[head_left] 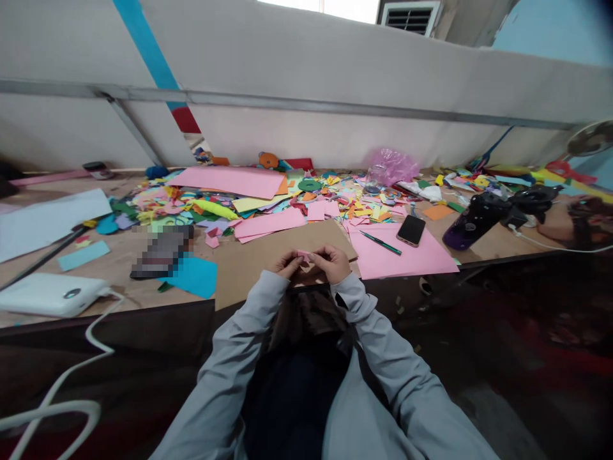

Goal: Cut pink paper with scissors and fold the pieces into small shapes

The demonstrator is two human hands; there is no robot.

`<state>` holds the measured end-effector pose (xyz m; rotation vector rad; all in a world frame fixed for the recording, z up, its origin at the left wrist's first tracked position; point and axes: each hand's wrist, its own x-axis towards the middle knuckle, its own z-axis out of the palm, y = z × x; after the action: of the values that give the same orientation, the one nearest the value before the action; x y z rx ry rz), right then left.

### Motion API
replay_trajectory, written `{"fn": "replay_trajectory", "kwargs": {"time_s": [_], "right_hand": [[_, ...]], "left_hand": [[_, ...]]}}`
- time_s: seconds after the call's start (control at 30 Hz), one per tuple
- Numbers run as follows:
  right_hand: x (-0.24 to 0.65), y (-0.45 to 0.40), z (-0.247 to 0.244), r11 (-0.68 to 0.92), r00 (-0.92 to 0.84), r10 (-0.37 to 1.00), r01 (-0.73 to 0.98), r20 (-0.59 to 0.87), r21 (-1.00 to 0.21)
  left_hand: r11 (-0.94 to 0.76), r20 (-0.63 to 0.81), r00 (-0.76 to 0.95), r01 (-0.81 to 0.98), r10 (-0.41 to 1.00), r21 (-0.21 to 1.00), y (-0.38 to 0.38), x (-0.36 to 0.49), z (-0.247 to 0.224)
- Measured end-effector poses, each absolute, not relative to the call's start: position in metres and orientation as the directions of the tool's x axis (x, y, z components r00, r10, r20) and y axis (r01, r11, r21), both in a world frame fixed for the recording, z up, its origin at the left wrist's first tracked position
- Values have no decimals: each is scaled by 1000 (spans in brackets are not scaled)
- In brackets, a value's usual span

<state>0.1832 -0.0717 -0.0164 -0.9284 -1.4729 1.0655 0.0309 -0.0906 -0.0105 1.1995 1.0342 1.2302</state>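
Between the fingertips of my left hand (286, 263) and my right hand (332, 262) is a small piece of pink paper (303, 254). Both hands are closed in a pinch on it, just above the near edge of a brown cardboard sheet (249, 260). The fingers cover part of the paper, so its full shape is hidden. Right of my right hand lies a large pink sheet (407, 259), with a green pen (380, 243) and a dark phone (411, 230) on top. Beyond the cardboard rest several pink paper strips (271, 223).
Colourful paper scraps (167, 198) pile along the wall. At left are a blurred dark object (163, 252), blue paper (194, 276) and a white power bank (52, 295) with a cable. A dark purple bottle (474, 222) stands tilted at right, near a person's arm (565, 220).
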Motion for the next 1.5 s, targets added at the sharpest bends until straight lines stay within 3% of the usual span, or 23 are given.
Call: {"fn": "replay_trajectory", "kwargs": {"time_s": [0.27, 0.43, 0.67, 1.23, 1.5], "right_hand": [[182, -78, -13, 439, -170, 894, 158, 414, -884], [181, -80, -9, 501, -309, 856, 292, 415, -815], [184, -81, -6, 487, -292, 859, 216, 421, -846], [184, -83, -11, 628, -268, 777, 398, 570, -669], [184, -83, -8, 626, -342, 777, 333, 529, -705]], "left_hand": [[24, -19, 52, -104, 998, 994, -90, 31, -7], [10, -8, 13, -133, 1000, 991, -89, 29, -11], [-46, 58, 147, -85, 987, 995, -86, 32, -21], [-46, 57, 160, -72, 985, 996, -83, 30, -28], [-48, 51, 63, -55, 997, 997, -85, 32, -26]]}}
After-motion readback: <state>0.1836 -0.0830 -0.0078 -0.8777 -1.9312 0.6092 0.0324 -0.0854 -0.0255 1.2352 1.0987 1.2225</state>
